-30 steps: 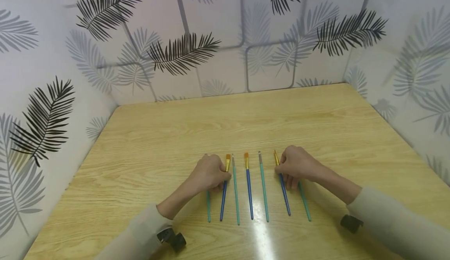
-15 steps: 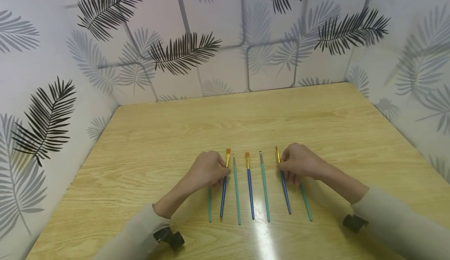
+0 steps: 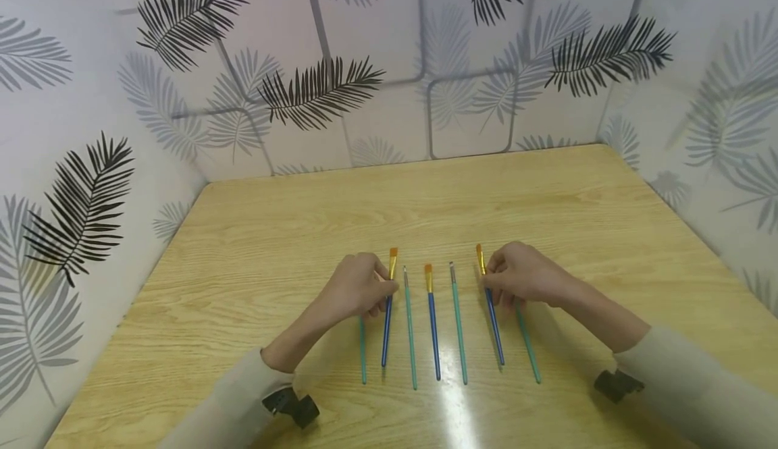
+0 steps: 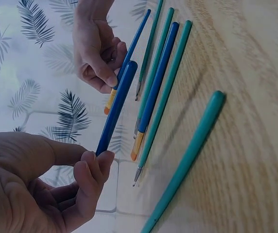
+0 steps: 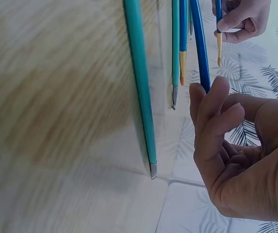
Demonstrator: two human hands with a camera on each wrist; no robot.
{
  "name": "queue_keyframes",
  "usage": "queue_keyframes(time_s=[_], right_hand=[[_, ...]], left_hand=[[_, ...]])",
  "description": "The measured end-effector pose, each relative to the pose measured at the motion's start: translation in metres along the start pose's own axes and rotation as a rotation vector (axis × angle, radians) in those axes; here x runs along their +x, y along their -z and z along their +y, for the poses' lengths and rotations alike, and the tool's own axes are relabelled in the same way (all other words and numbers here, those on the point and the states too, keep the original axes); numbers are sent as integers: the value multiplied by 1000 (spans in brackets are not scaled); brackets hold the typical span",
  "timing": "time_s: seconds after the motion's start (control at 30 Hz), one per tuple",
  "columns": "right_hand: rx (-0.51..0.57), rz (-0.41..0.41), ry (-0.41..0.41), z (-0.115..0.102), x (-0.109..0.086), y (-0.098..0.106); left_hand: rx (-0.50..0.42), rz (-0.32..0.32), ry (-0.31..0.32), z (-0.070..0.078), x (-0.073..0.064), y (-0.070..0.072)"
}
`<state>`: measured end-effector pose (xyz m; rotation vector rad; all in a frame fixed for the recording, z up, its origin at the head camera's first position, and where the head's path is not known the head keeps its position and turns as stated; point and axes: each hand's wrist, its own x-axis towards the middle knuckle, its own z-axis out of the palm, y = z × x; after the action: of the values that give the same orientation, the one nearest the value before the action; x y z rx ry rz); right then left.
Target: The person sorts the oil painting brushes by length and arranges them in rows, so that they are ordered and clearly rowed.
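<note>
Blue paintbrush (image 3: 385, 334) pinched in left hand (image 3: 360, 287), raised just above wooden table (image 3: 365, 213). Second blue paintbrush (image 3: 495, 329) pinched in right hand (image 3: 521, 275), also raised. Between them, on table: green brush (image 3: 410, 341), third blue paintbrush (image 3: 434, 334), another green brush (image 3: 458, 331). Outer left green brush (image 3: 362, 354) partly hidden by left hand, outer right green brush (image 3: 529, 349) by right.

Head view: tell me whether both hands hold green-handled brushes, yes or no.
No, the left hand pinches one blue-handled brush and the right hand pinches another blue-handled brush.
</note>
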<state>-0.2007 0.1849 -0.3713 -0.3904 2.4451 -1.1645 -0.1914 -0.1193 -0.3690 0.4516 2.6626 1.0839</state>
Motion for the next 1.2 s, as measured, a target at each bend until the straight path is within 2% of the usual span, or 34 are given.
queue_keyframes(time_s=[0.17, 0.33, 0.7, 1.2], right_hand=[[19, 8, 36, -1, -1, 4], [46, 21, 48, -3, -3, 6], [93, 30, 88, -5, 0, 10], [184, 93, 108, -8, 5, 15]], left_hand=[[17, 6, 8, 3, 0, 3], [15, 6, -11, 7, 2, 6], [-18, 20, -27, 13, 7, 11], [-37, 93, 0, 16, 15, 20]])
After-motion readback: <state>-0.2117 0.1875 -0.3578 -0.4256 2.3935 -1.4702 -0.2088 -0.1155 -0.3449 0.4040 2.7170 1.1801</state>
